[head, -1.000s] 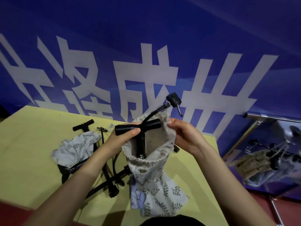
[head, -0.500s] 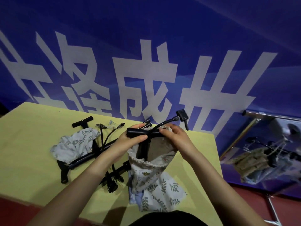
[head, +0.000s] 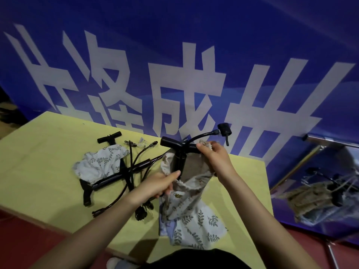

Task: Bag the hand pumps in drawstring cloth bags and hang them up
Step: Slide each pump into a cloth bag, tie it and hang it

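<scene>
Pinching the near rim of the cloth bag (head: 186, 195) at frame centre, your left hand (head: 158, 184) is sitting below the pump (head: 179, 152), which is standing upright in the bag's mouth; your right hand (head: 212, 158) is pinching the far rim beside the handle.

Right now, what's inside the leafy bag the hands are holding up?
A black hand pump stands inside the leafy cloth bag. Its T-handle and hose stick out the top. The pump's lower part is hidden by the cloth.
</scene>
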Demonstrator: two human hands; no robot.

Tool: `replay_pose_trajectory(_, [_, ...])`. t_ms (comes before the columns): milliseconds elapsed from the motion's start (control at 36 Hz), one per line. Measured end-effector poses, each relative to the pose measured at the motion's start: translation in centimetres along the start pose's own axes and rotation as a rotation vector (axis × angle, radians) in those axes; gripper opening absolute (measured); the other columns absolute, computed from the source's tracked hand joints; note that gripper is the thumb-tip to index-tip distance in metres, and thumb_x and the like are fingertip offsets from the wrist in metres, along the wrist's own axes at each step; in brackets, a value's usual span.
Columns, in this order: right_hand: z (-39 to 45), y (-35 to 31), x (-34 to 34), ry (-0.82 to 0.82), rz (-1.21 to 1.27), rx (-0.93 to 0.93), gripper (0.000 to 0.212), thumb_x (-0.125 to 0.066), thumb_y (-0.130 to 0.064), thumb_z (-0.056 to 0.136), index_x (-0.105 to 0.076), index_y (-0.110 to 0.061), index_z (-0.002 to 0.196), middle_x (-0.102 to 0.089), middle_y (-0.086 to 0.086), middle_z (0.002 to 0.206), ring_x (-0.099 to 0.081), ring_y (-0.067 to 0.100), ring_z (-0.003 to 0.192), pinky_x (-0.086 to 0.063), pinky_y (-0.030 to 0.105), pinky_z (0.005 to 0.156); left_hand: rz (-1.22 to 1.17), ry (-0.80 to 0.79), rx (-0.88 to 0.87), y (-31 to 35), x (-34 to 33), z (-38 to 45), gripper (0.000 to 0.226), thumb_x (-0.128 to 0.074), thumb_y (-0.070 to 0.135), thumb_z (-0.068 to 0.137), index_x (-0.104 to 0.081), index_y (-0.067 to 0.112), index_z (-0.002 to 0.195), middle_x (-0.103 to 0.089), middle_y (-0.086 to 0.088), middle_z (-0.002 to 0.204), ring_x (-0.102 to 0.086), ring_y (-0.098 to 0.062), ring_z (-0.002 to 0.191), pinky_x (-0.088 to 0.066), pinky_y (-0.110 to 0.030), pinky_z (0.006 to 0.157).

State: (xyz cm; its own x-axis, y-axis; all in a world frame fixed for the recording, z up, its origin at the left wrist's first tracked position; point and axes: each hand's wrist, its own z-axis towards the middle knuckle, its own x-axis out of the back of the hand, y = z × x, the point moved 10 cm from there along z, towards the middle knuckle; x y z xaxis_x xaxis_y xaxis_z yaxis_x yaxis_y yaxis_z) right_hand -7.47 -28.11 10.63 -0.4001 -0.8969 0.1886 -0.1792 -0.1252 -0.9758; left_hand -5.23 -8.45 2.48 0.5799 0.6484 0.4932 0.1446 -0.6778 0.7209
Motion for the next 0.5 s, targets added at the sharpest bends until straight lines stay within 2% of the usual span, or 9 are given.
replay_pose_trajectory(83, [0.0,-0.4,-0.6,0.004,-0.031,0.030,0.026,-0.069,-0.035,0.087,-0.065,-0.010,0.094,-0.071,0.008,0.092,-0.067,0.023,0.090,-0.053,0.042,0.082,-0.219,-0.040,0.104,-0.9,-1.4,0.1,0.052,-0.054,0.059,0.088,-0.062,0.015,0.063,-0.057,0.006,0.046,-0.042,-0.009,0.037,-0.035,-0.018,0.041])
replay_pose_trajectory(139, [-0.2,-0.4,-0.9,0.002,-0.024,0.030,0.032,-0.068,-0.035,0.087,-0.064,-0.005,0.096,-0.070,0.012,0.093,-0.067,0.026,0.090,-0.053,0.043,0.082,-0.342,-0.040,0.116,-1.1,-1.7,0.2,0.042,-0.063,0.048,0.088,-0.061,0.014,0.063,-0.057,0.004,0.048,-0.042,-0.009,0.038,-0.036,-0.019,0.041])
replay_pose_trajectory(222, [-0.3,0.0,-0.9,0.005,0.001,0.021,0.034,-0.068,-0.037,0.087,-0.062,-0.004,0.094,-0.070,0.016,0.093,-0.068,0.029,0.090,-0.053,0.047,0.083,-0.419,-0.022,0.044,-0.7,-1.3,-0.1,0.025,-0.066,0.026,0.089,-0.061,0.010,0.070,-0.059,-0.001,0.058,-0.049,-0.012,0.046,-0.044,-0.024,0.049])
replay_pose_trajectory(306, [-0.2,0.5,-0.7,0.014,0.016,0.011,0.028,-0.069,-0.037,0.086,-0.063,-0.010,0.093,-0.071,0.014,0.094,-0.068,0.029,0.091,-0.053,0.051,0.086,-0.532,0.010,-0.035,-0.1,0.0,-0.9,0.016,-0.064,0.019,0.091,-0.064,0.004,0.084,-0.060,-0.006,0.070,-0.055,-0.015,0.060,-0.050,-0.028,0.062])
replay_pose_trajectory(389, [-0.2,0.7,-0.3,0.023,0.030,0.009,0.020,-0.069,-0.035,0.086,-0.062,-0.016,0.090,-0.070,0.012,0.096,-0.068,0.028,0.093,-0.053,0.052,0.088,-0.613,0.112,-0.102,0.5,2.6,-1.5,0.024,-0.064,0.017,0.090,-0.065,-0.005,0.099,-0.060,-0.009,0.078,-0.057,-0.018,0.070,-0.051,-0.029,0.068])
replay_pose_trajectory(500, [-0.1,0.6,-0.3,-0.008,0.047,0.008,0.016,-0.069,-0.033,0.086,-0.063,-0.018,0.088,-0.070,0.014,0.097,-0.068,0.030,0.093,-0.053,0.052,0.088,-0.768,0.165,-0.086,0.2,4.2,-1.8,0.025,-0.067,0.016,0.088,-0.065,-0.006,0.101,-0.058,-0.005,0.074,-0.055,-0.014,0.068,-0.050,-0.024,0.063])
